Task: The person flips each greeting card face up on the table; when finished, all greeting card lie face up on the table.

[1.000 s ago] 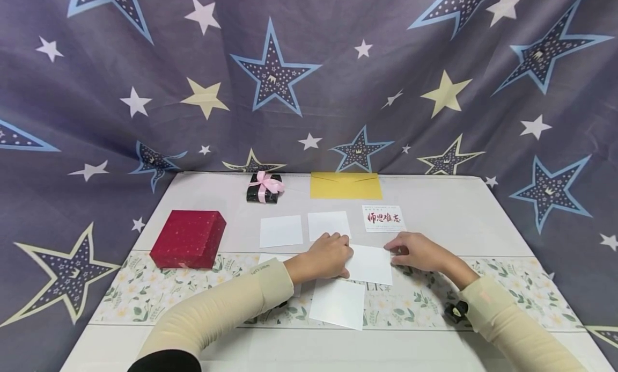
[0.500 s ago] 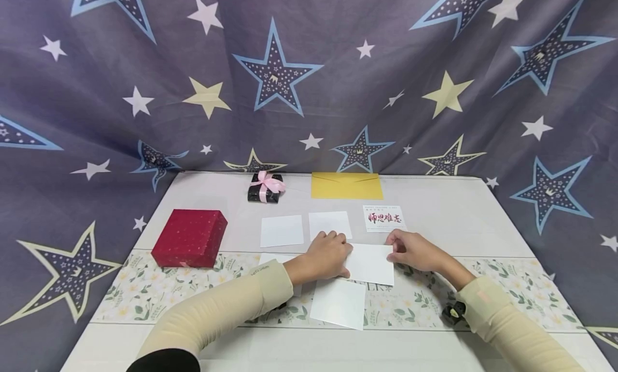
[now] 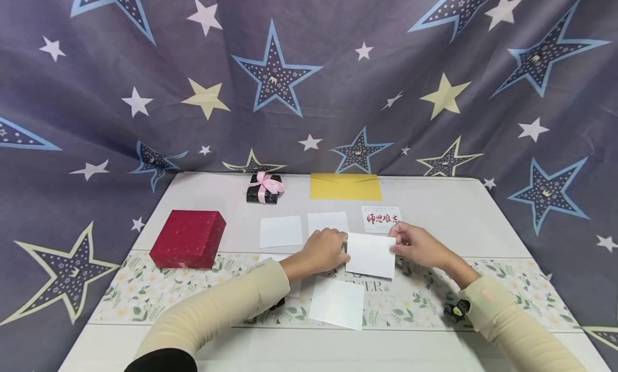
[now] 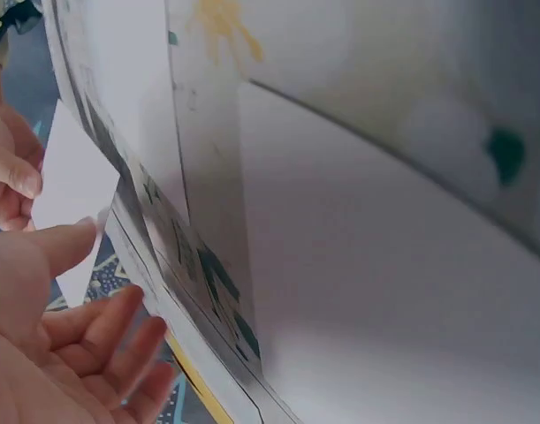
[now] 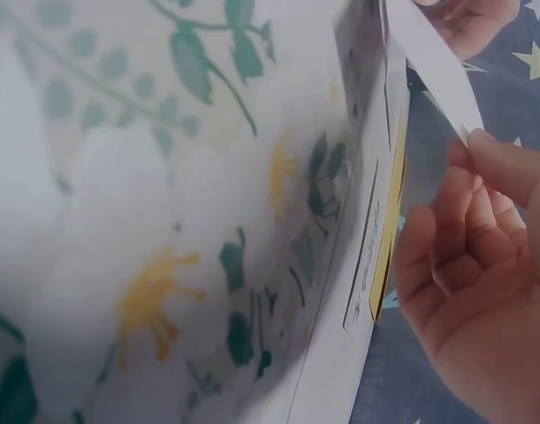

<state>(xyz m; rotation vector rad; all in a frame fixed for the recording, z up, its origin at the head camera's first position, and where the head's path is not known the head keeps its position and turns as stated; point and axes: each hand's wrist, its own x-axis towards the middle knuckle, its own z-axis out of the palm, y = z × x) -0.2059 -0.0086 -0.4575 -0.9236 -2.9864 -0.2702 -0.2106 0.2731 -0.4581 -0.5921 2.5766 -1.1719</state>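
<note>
The right hand (image 3: 416, 246) pinches the right edge of a white card (image 3: 370, 255) between thumb and fingers. The left hand (image 3: 321, 251) is at the card's opposite edge, its fingers loosely bent and parted from the thumb; whether the thumb touches the card I can't tell. The card is up off the counter (image 3: 449, 211), tilted, on the person's side of the yellow envelope (image 3: 345, 187) and slightly right of its middle.

So the work looks partway through, I'd say: this card is lifted but not yet set down. Four other blank-faced pieces lie flat, all nearer the person than the envelope: the upper middle card (image 3: 327, 220) directly before it, partly behind the left hand; the upper left card (image 3: 281, 231) before it and to its left; the lower card (image 3: 336, 303) farthest out in front; and a partly covered card (image 3: 293, 287) under the left forearm. A lettered card (image 3: 379, 217) with red characters lies just before the envelope's right end.

Well left of the envelope are the closed red box (image 3: 185, 238) and, closer in, the black parcel (image 3: 263, 188) tied with pink ribbon. The envelope's flap lies down; its contents, like the box's, are hidden.
</note>
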